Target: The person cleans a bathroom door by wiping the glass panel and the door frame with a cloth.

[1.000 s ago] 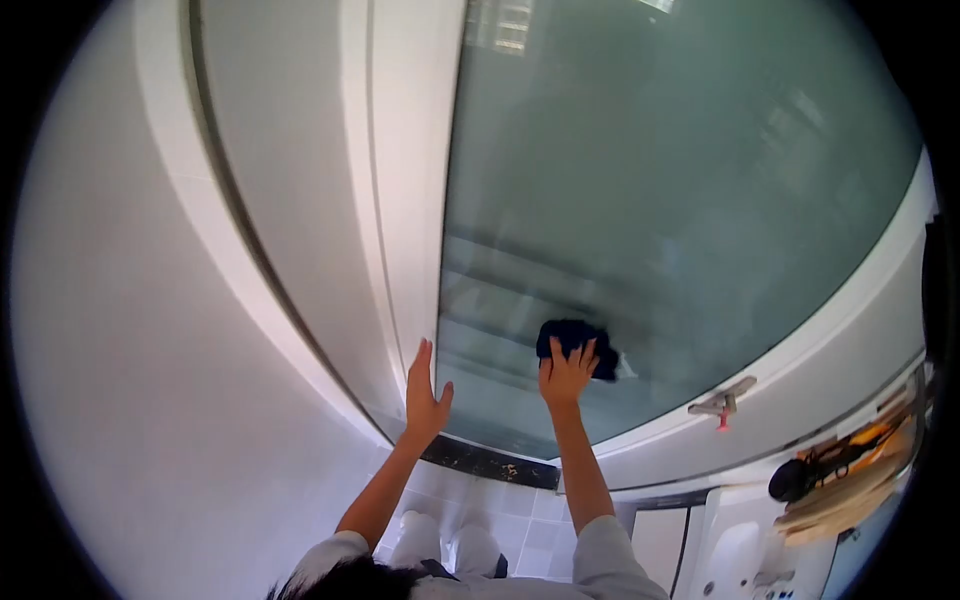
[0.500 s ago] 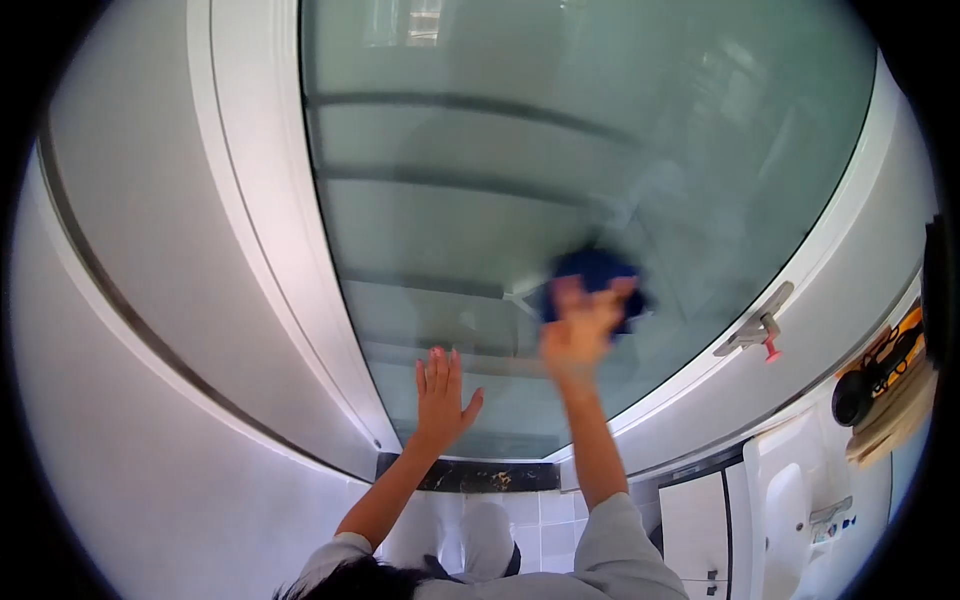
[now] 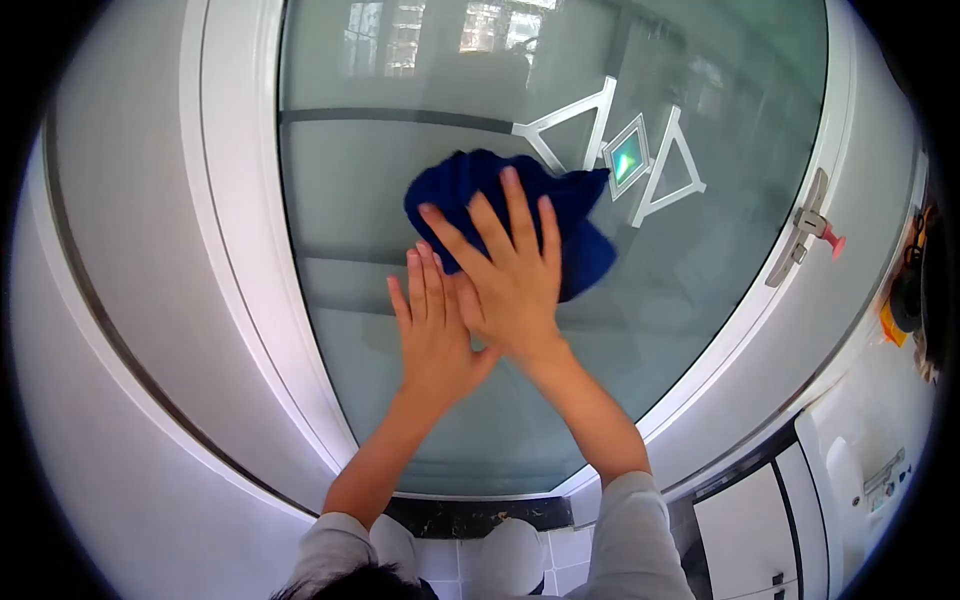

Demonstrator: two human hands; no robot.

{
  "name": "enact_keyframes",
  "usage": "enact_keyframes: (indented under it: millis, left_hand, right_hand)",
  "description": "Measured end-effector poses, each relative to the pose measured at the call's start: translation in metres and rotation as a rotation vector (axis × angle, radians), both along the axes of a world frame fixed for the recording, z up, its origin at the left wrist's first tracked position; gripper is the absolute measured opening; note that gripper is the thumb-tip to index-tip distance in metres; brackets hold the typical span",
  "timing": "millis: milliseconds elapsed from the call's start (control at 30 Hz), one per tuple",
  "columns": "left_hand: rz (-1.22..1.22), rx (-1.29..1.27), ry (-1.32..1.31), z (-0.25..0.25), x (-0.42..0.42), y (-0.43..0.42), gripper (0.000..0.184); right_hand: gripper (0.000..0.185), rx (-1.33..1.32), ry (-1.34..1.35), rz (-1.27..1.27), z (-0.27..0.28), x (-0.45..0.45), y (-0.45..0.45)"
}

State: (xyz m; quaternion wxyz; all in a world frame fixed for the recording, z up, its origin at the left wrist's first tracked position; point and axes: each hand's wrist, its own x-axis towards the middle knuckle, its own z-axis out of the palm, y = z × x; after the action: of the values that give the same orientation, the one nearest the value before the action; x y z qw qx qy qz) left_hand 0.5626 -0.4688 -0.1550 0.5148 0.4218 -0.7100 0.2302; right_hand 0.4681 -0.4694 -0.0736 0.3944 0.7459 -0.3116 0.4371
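Note:
A dark blue cloth lies bunched against the greenish glass door panel. My right hand holds it to the glass, fingers spread over its front. Lower and to the left, my left hand is flat on the glass with its fingers stretched out and nothing in it. Its fingertips come up to the cloth's lower edge, and its thumb is close to my right hand. What is under my right palm is hidden.
White frame members border the glass, with a metal handle carrying a pink knob on the right. Silver triangle and diamond decorations mark the panel. A dark threshold runs below; a white cabinet stands at lower right.
My right hand and the cloth have moved left and up across the glass. My left hand has shifted higher, beside the right one. The view has turned, and the decorations now show plainly.

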Motion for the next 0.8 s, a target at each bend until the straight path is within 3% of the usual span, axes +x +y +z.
enact_keyframes:
  millis: [100,167,300,367,467,533,600,700,733,767,800]
  left_hand:
    - [-0.020,0.032,0.065,0.005,0.003,0.003,0.089]
    - [-0.044,0.043,-0.027,-0.001,0.007,-0.002,0.098]
    - [-0.076,0.075,-0.030,0.007,0.010,0.008,0.092]
    - [-0.074,0.053,-0.086,0.013,0.013,0.018,0.087]
    - [-0.153,0.122,-0.044,-0.008,0.026,0.023,0.084]
    - [-0.180,0.155,-0.046,-0.026,0.036,0.033,0.082]
    - [-0.170,0.164,0.058,-0.045,0.047,0.049,0.080]
    - [-0.158,0.181,0.254,-0.060,0.070,0.068,0.077]
    - [-0.155,0.190,0.349,-0.063,0.076,0.073,0.076]
    - [-0.148,0.202,0.349,-0.070,0.080,0.072,0.076]
    - [-0.068,0.210,0.405,-0.081,0.084,0.067,0.075]
  right_hand:
    - [0.051,0.100,0.008,0.083,0.008,0.013,0.009]
    - [0.054,0.255,-0.011,0.212,0.007,0.009,0.007]
    - [0.051,0.253,-0.016,-0.040,-0.008,-0.007,0.017]
    - [0.053,0.208,-0.118,-0.065,-0.030,-0.032,0.020]
    - [0.051,0.005,-0.417,-0.296,-0.060,-0.089,0.011]
    - [0.050,-0.047,-0.529,-0.399,-0.068,-0.083,0.010]
    - [0.051,-0.072,-0.855,-0.370,-0.076,-0.054,-0.002]
    - [0.046,-0.132,-0.591,-0.338,-0.091,0.019,-0.017]
    - [0.042,0.031,-0.406,-0.515,-0.101,0.051,-0.020]
    - [0.044,-0.060,-0.281,-0.237,-0.107,0.075,-0.015]
    - [0.047,0.122,-0.107,-0.176,-0.118,0.093,-0.008]
